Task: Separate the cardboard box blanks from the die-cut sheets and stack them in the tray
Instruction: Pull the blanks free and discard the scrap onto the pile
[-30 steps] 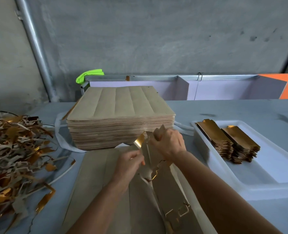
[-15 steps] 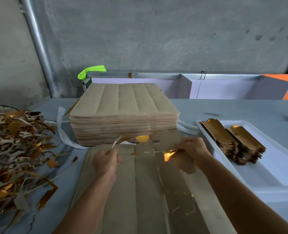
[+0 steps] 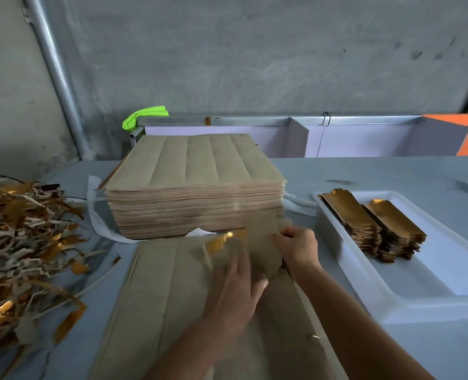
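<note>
A brown die-cut sheet [image 3: 158,292] lies flat on the table in front of me. My right hand [image 3: 298,249] pinches the far end of a brown box blank [image 3: 261,237] and lifts it off the sheet; a gold underside shows at its left edge. My left hand [image 3: 234,294] lies flat, fingers spread, pressing on the sheet just beside the blank. Behind them stands a tall stack of die-cut sheets [image 3: 194,187]. At the right a white tray [image 3: 419,294] holds two piles of gold-faced blanks [image 3: 375,229] in its far end.
A heap of brown and gold waste strips [image 3: 21,248] covers the table's left side. White strapping [image 3: 95,215] lies under the tall stack. Beyond the table stand a lilac partitioned bin [image 3: 337,138], a green cloth [image 3: 145,117], a metal pipe and a grey wall.
My left hand has moved right from the sheet's far left end and now lies flat beside the blank. My right hand keeps its hold on the blank, drawn slightly left.
</note>
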Action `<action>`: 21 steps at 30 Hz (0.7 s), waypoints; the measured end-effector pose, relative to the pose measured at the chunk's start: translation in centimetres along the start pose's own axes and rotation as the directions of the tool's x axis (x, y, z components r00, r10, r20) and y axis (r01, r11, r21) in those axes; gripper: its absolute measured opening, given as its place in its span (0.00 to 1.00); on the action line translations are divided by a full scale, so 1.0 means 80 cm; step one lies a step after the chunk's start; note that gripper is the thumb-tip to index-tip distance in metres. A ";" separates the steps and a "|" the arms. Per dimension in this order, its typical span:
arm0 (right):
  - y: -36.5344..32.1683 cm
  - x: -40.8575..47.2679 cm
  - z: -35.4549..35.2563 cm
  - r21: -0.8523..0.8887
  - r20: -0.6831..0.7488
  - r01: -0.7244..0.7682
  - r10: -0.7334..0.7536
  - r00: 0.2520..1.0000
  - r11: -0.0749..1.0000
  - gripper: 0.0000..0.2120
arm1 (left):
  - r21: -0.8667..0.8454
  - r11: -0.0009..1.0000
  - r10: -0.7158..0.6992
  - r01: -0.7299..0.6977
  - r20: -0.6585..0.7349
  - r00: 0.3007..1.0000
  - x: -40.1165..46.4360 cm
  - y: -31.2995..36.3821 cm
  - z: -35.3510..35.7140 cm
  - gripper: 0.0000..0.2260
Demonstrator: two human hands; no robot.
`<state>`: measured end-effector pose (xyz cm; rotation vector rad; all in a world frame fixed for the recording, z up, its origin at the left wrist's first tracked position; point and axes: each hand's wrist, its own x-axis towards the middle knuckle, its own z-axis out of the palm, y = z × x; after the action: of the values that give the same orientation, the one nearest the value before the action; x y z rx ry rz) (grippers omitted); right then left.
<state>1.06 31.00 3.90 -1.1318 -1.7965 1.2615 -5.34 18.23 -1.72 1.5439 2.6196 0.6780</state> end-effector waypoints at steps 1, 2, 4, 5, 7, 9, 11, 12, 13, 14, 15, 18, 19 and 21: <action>0.003 0.000 -0.001 0.014 -0.029 -0.015 0.016 0.999 1.000 0.08 | 0.093 0.996 0.000 -0.001 0.012 1.000 -0.009 -0.003 0.012 0.25; 0.006 0.000 -0.004 0.028 -0.058 -0.027 0.028 0.998 0.999 0.08 | 0.176 0.984 0.033 -0.036 0.019 0.999 -0.015 -0.006 0.020 0.23; 0.010 0.001 -0.009 0.073 -0.127 -0.036 0.045 0.991 0.997 0.09 | 0.206 0.976 0.064 -0.064 0.007 0.998 -0.023 -0.009 0.025 0.19; 0.011 0.001 -0.012 0.106 -0.174 -0.035 0.053 0.983 0.994 0.10 | 0.216 0.973 0.082 -0.079 -0.004 0.997 -0.025 -0.008 0.023 0.17; 0.010 0.003 -0.021 0.203 -0.249 -0.034 0.085 0.965 0.979 0.10 | 0.199 0.973 0.131 -0.114 -0.073 0.989 -0.027 -0.007 0.017 0.10; 0.004 0.004 -0.030 0.305 -0.267 -0.034 0.120 0.956 0.952 0.10 | 0.183 0.973 0.162 -0.139 -0.118 0.980 -0.028 -0.003 0.014 0.09; -0.002 0.003 -0.039 0.319 -0.281 -0.003 0.097 0.955 0.948 0.11 | 0.124 0.983 0.146 -0.133 -0.099 0.984 -0.030 -0.003 0.011 0.10; -0.004 0.002 -0.043 0.305 -0.293 0.025 0.069 0.954 0.952 0.12 | 0.108 0.985 0.146 -0.132 -0.131 0.981 -0.030 -0.003 0.011 0.11; -0.005 0.002 -0.048 0.302 -0.309 0.052 0.046 0.950 0.952 0.11 | 0.103 0.986 0.142 -0.128 -0.143 0.980 -0.030 -0.003 0.011 0.10; -0.007 0.001 -0.054 0.303 -0.318 0.066 0.035 0.948 0.951 0.09 | 0.117 0.987 0.130 -0.112 -0.150 0.980 -0.030 -0.004 0.012 0.08; -0.007 0.001 -0.058 0.308 -0.319 0.071 0.032 0.947 0.949 0.08 | 0.106 0.989 0.118 -0.104 -0.128 0.985 -0.031 -0.004 0.013 0.08; -0.008 -0.002 -0.071 0.294 -0.295 0.069 0.022 0.955 0.953 0.05 | 0.092 0.992 0.101 -0.090 -0.120 0.988 -0.030 -0.005 0.015 0.13; -0.008 -0.004 -0.076 0.281 -0.300 0.101 -0.013 0.954 0.954 0.04 | 0.090 0.994 0.075 -0.064 -0.125 0.989 -0.030 -0.004 0.013 0.13; -0.008 -0.009 -0.092 0.221 -0.311 0.187 -0.113 0.944 0.957 0.11 | 0.064 0.997 0.046 -0.035 -0.171 0.984 -0.028 -0.006 0.009 0.14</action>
<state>7.62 32.99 6.81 -0.9638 -1.4296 1.1225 -4.43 16.37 -3.05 1.6285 2.7631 0.7759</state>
